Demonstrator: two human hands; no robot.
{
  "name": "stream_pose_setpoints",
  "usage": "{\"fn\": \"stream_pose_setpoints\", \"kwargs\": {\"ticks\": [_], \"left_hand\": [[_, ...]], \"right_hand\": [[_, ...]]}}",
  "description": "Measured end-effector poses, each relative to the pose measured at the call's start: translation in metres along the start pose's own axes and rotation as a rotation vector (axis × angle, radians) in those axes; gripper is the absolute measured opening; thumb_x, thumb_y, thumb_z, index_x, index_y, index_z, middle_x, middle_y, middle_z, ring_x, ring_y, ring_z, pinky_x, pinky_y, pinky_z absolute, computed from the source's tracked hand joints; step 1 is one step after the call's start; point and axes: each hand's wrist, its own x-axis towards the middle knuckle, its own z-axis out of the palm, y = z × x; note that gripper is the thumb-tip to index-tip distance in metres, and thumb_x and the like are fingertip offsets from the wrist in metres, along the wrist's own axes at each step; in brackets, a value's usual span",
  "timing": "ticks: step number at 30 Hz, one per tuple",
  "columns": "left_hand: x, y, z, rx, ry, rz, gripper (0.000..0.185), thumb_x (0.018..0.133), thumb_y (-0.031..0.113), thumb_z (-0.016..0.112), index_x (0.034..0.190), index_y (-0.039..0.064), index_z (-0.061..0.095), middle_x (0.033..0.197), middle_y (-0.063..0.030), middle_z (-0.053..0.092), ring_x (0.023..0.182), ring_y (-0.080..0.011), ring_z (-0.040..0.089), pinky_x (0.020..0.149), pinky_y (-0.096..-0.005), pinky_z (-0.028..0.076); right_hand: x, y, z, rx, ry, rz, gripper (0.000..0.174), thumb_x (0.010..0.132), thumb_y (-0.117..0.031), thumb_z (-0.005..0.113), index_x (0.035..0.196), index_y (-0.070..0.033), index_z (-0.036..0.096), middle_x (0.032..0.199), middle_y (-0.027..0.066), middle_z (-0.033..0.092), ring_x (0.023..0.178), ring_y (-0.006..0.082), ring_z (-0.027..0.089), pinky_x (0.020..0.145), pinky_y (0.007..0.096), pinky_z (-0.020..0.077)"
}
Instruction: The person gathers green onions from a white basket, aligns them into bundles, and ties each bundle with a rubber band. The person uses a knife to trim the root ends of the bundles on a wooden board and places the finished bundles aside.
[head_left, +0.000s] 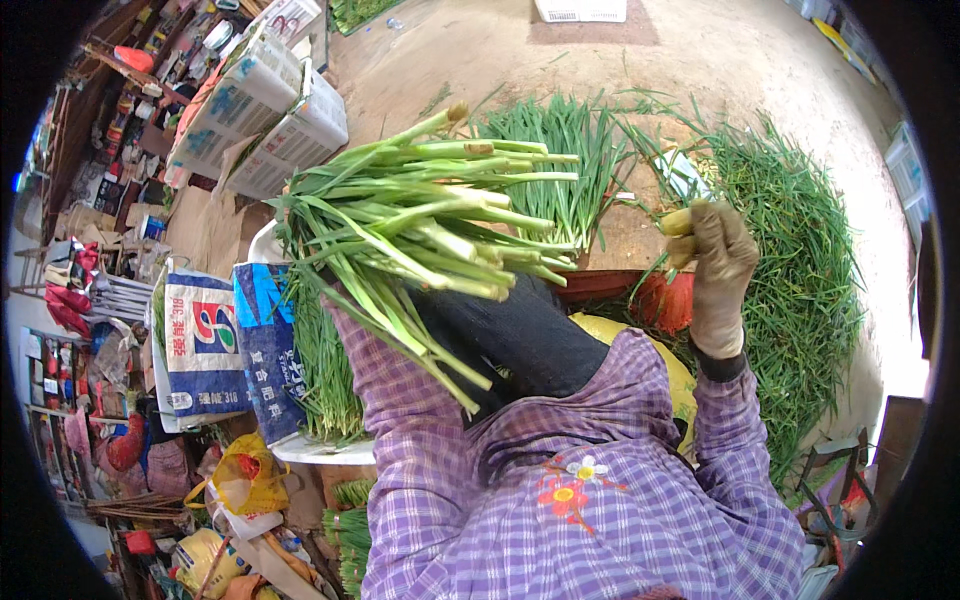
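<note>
A thick bunch of leafy green stalks (450, 217), like garlic chives, is raised in front of me, its pale cut ends pointing right. My left sleeve (405, 375) runs up under this bunch, and its leaves hide my left hand, which holds it up. Several stalks droop towards my lap. My right hand (720, 262), in a soiled glove, is raised to the right of the bunch, apart from it. Its fingers are bent, with a small gap above the thumb and nothing visible between them. Beyond the bunch, a flat pile of green leaves (555, 165) lies on a brown board (622, 232).
A large heap of loose greens (795, 300) spreads along my right. To my left stand a white tub (330, 451) of greens and printed sacks (202, 337). White cartons (289, 124) are at the upper left. A white crate (581, 9) sits far ahead on the floor.
</note>
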Motion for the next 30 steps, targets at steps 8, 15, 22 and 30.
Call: {"fn": "stream_pose_setpoints", "kwargs": {"ticks": [8, 15, 22, 30], "left_hand": [[0.052, 0.016, 0.022, -0.081, -0.204, 0.101, 0.021, 0.1, 0.02, 0.055, 0.108, 0.003, 0.064, 0.094, -0.0078, 0.066, 0.078, -0.0197, 0.065, 0.069, -0.0349, 0.058], [0.085, 0.017, 0.037, -0.093, -0.303, 0.152, 0.021, 0.1, 0.02, 0.055, 0.107, 0.003, 0.064, 0.092, -0.0074, 0.066, 0.077, -0.0194, 0.065, 0.068, -0.0347, 0.058], [0.102, 0.003, 0.065, -0.097, -0.351, 0.168, 0.021, 0.1, 0.02, 0.055, 0.106, 0.003, 0.065, 0.09, -0.0069, 0.067, 0.075, -0.019, 0.065, 0.068, -0.0344, 0.057], [0.119, 0.017, 0.069, -0.092, -0.486, 0.206, 0.021, 0.1, 0.02, 0.055, 0.105, 0.003, 0.066, 0.089, -0.0064, 0.067, 0.074, -0.0186, 0.065, 0.067, -0.0341, 0.057]], "right_hand": [[0.011, 0.007, 0.051, -0.386, -0.367, -0.807, 0.027, 0.08, -0.003, 0.071, 0.107, -0.004, 0.069, 0.077, 0.013, 0.067, 0.068, 0.0261, 0.065, 0.061, 0.0357, 0.0488], [0.007, 0.03, -0.047, -0.115, 0.067, 0.049, 0.024, 0.099, -0.022, 0.061, 0.095, 0.0, 0.068, 0.077, 0.0031, 0.067, 0.052, 0.0052, 0.053, 0.047, 0.0219, 0.0427], [0.039, 0.022, 0.002, -0.106, -0.191, -0.38, 0.036, 0.091, -0.021, 0.071, 0.122, -0.005, 0.065, 0.093, 0.0065, 0.068, 0.087, 0.0157, 0.063, 0.083, 0.0286, 0.0502], [0.033, 0.06, -0.03, -0.177, -0.241, -0.179, 0.012, 0.096, -0.009, 0.062, 0.1, -0.002, 0.07, 0.087, 0.0029, 0.069, 0.061, 0.0068, 0.057, 0.053, 0.0219, 0.0478]]}}
